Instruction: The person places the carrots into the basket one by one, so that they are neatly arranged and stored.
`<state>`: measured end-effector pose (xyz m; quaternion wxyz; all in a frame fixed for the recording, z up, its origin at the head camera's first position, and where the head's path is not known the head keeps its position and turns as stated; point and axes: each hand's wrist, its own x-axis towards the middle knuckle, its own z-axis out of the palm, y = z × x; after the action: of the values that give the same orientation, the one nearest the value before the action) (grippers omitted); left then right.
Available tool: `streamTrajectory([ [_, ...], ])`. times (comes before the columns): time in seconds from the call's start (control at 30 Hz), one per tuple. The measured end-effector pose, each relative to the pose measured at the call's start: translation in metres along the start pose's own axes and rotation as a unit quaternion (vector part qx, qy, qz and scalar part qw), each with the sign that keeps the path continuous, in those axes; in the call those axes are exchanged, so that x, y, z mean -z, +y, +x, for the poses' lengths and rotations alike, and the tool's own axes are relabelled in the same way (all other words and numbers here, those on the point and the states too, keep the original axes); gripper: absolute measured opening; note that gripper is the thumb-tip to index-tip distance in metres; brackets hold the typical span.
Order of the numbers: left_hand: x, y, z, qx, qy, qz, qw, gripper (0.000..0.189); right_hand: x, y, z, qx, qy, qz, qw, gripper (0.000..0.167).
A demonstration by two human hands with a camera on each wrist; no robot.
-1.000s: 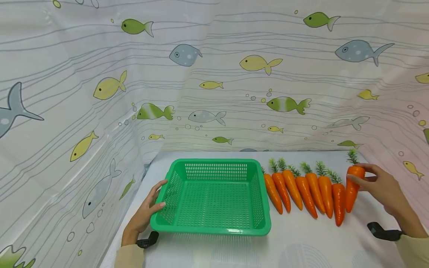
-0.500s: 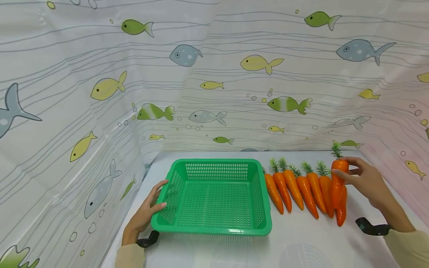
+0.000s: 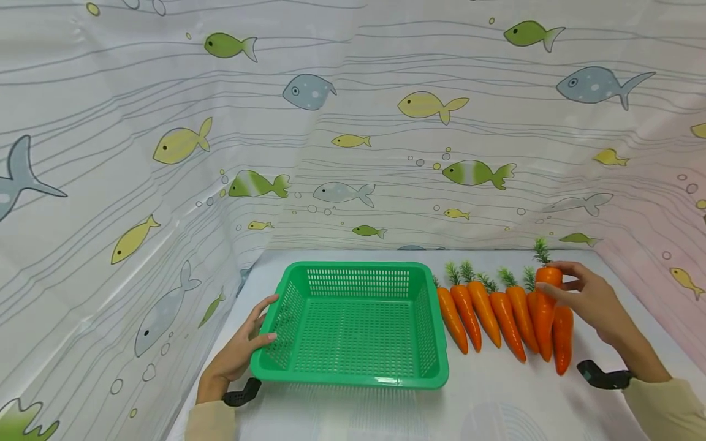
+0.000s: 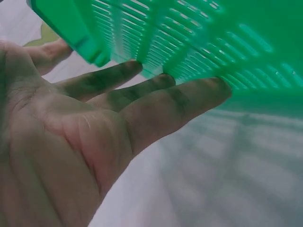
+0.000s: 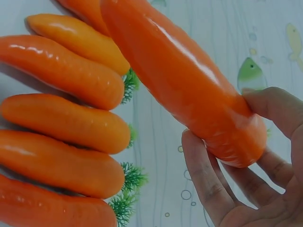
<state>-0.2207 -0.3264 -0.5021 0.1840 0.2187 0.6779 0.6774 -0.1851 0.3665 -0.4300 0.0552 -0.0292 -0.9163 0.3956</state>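
My left hand (image 3: 242,343) holds the left side of a green plastic basket (image 3: 347,378). Its thumb lies over the rim, and in the left wrist view its fingers (image 4: 189,97) reach against the slotted outer wall. My right hand (image 3: 592,300) grips a toy carrot (image 3: 546,306) near its leafy top, thumb on one side and fingers on the other. In the right wrist view the gripped carrot (image 5: 184,80) is tilted and apart from the row. It hides part of another carrot behind it in the head view.
Several orange carrots (image 3: 504,321) lie side by side on the white table (image 3: 496,398), right of the basket, leafy tops toward the back. A fish-patterned sheet (image 3: 386,165) hangs behind and at both sides. Nothing lies in the basket.
The right hand has carried its carrot left, from beside the row's right end to over the neighbouring carrots. The left hand and basket have kept their places.
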Motion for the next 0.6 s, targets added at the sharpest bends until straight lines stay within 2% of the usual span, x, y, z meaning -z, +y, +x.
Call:
streamTrajectory([
  [0.13,0.0013,0.0020,0.0002,0.015,-0.004,-0.002,0.9999,0.079,-0.0035,-0.0021,-0.0007,0.004,-0.001,0.008,1.0000,0.075],
  [0.37,0.0057,0.0048,0.0003,0.032,-0.013,0.033,0.9989,0.080,-0.0089,-0.0056,-0.0002,0.023,0.006,0.009,0.9997,0.072],
  [0.6,0.0089,0.0074,0.0016,0.046,-0.020,0.031,0.9983,0.082,-0.0106,-0.0089,-0.0003,0.020,-0.004,0.012,0.9997,0.072],
])
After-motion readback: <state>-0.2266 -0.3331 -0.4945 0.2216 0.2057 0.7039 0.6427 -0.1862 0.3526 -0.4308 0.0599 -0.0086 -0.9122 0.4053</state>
